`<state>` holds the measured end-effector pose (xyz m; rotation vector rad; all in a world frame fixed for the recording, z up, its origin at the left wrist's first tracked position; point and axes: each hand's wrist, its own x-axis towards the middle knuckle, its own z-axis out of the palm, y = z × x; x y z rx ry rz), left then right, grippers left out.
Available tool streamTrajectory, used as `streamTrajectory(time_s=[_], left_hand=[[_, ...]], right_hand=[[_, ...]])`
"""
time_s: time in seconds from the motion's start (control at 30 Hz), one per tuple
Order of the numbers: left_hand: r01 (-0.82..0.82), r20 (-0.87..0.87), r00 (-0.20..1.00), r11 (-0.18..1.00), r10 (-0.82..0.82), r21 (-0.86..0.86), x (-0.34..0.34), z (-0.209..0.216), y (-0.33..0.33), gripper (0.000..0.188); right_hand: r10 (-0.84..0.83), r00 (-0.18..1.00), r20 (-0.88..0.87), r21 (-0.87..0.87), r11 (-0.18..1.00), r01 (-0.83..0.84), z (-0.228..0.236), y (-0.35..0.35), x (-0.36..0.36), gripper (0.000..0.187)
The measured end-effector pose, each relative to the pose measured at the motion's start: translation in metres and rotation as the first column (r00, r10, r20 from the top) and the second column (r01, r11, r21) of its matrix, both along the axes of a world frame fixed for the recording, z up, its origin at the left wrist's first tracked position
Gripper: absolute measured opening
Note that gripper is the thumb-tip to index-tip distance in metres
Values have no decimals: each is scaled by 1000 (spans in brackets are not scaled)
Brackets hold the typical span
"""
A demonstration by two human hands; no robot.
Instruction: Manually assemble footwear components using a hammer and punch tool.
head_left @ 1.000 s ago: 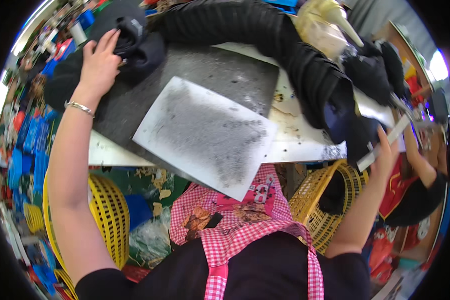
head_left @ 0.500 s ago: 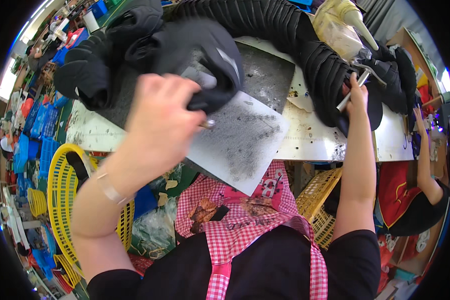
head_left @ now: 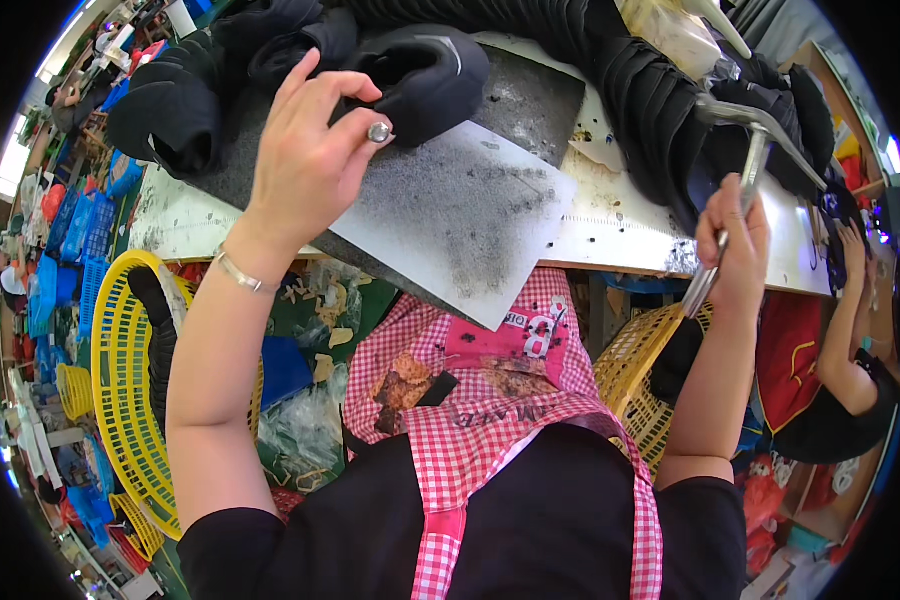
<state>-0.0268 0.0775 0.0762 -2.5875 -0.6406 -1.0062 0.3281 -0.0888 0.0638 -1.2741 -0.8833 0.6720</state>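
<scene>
My left hand (head_left: 310, 150) pinches a metal punch (head_left: 378, 132) between thumb and fingers; only its round, shiny end shows. Just beyond that hand lies a black shoe upper (head_left: 435, 95), its opening facing me. A marked white board (head_left: 460, 225) rests askew over a dark mat (head_left: 535, 100) on the table. Over the table's right front edge, my right hand (head_left: 738, 245) is closed round the handle of a metal hammer (head_left: 755, 150). The hammer's long curved head points up and away, in front of a nested row of black uppers (head_left: 645, 115).
More black uppers (head_left: 170, 110) sit at the table's far left. Yellow plastic baskets (head_left: 120, 380) stand below on both sides, the right basket (head_left: 635, 375) close under my right forearm. A clear plastic bag (head_left: 670, 40) is at the back right. Another person's arm (head_left: 845, 340) is at the right.
The shoe upper's blurred motion has stopped, and it lies on the mat. My left hand has moved farther away with the punch. My right hand has raised the hammer off the row of uppers.
</scene>
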Motion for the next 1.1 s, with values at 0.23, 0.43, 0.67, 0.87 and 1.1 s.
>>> streamTrajectory(time_s=[0.23,0.43,0.67,0.87,1.1], left_hand=[[505,28,838,754,-545,-419,18,30,-124,25],[368,-362,773,833,-521,-413,30,-96,-145,11],[303,72,921,587,-383,-751,-3,-96,-125,18],[336,335,940,375,-71,-864,47,-68,-98,11],[272,289,957,244,36,-931,50,-79,-88,9]], right_hand=[[139,990,-37,-146,979,-143,-24,11,-52,35],[277,952,126,-454,870,-193,-52,38,-65,46],[178,887,425,-296,954,-50,-54,69,-86,41],[182,834,521,-401,915,50,-47,70,-90,34],[456,772,442,-532,827,-183,0,-29,-63,23]])
